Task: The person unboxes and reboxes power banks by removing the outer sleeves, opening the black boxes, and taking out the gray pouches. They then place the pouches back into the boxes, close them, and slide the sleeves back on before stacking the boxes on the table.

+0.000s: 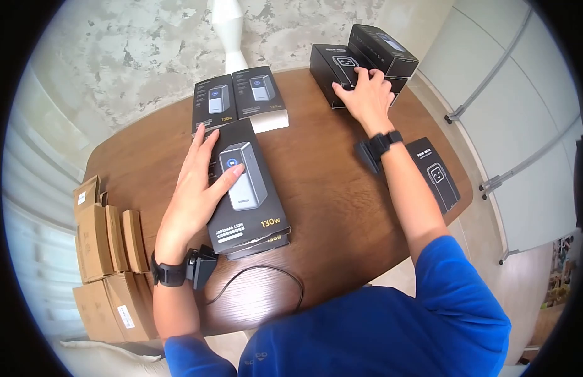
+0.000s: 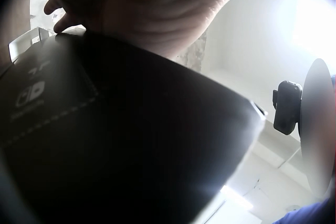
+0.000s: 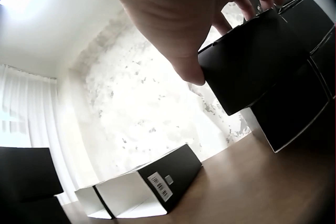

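Note:
My left hand [image 1: 196,173] rests along the left side of a black power bank box [image 1: 249,220] marked 130W, its thumb lying across the printed face. Beneath that box shows the edge of another one [image 1: 280,239]. At the far right, my right hand [image 1: 369,100] holds a black box with a smiling-face outline [image 1: 328,60], thumb at its near left edge and fingers bent over the top. In the right wrist view this box [image 3: 252,58] sits over a lower black box [image 3: 291,111], overhanging it on the left.
Two power bank boxes [image 1: 212,94] lie side by side at the back, the right one showing a white open end [image 1: 269,121]. More black boxes [image 1: 386,47] are stacked at the far right. A single black box [image 1: 435,176] lies nearer. Cardboard boxes [image 1: 93,242] line the left; a cable [image 1: 266,269] curves in front.

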A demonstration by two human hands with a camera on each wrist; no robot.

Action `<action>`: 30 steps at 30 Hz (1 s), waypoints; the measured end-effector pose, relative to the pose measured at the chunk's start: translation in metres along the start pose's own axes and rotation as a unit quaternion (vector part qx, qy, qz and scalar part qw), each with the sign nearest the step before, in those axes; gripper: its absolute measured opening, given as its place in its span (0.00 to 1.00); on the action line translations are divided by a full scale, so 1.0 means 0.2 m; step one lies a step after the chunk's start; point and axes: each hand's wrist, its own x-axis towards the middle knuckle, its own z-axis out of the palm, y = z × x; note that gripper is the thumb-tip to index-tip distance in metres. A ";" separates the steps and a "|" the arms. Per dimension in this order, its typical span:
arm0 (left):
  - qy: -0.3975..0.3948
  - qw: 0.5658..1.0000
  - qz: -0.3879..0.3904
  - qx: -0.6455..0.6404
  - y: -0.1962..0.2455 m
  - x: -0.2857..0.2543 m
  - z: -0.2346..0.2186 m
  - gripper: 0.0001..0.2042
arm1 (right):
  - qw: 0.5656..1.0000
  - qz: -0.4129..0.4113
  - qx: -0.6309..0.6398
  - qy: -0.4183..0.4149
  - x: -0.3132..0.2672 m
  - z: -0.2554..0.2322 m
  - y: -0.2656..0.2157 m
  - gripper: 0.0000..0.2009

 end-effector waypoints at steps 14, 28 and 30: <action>0.005 1.000 -0.005 -0.006 0.00 -0.01 0.00 0.35 | 0.987 -0.086 0.084 0.109 -0.47 -0.37 0.19 0.34; 0.025 0.971 -0.053 -0.230 0.04 -0.08 0.01 0.33 | 0.988 -0.039 0.129 -0.075 -1.16 -0.63 0.59 0.38; 0.047 0.956 -0.070 -0.282 0.04 -0.14 0.03 0.32 | 0.983 -0.036 0.163 -0.073 -1.16 -0.65 0.62 0.38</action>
